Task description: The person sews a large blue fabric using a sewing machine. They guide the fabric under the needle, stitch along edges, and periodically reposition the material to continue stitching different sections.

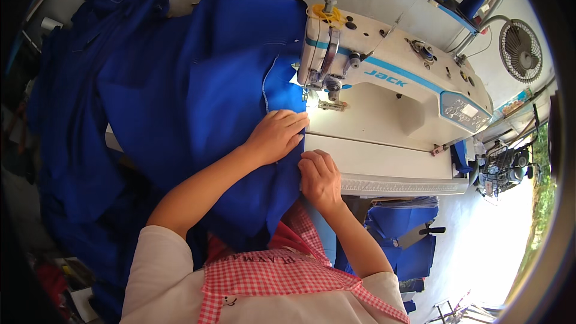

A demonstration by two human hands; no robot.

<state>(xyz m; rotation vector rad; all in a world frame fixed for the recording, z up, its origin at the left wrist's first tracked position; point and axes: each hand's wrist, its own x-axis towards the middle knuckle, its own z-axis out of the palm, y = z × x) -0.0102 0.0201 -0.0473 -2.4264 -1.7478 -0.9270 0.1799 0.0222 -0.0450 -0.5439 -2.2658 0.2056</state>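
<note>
A large piece of blue fabric [234, 78] spreads over the left of the sewing table, its right edge running up to the needle area of a white sewing machine [390, 66]. My left hand [277, 135] lies on the fabric just below the presser foot [305, 94], fingers stretched toward the edge. Closer to me, my right hand [321, 177] pinches the fabric's edge between thumb and curled fingers. A pale line of stitching [265, 87] shows on the cloth left of the needle. Under my left palm the cloth is hidden.
Blue thread cones [474, 0] stand on a holder behind the machine, near a small fan [521, 51]. A ruler strip [396, 186] follows the table's front edge. Folded blue pieces [402, 222] are stacked below on the right. More blue cloth hangs at the left.
</note>
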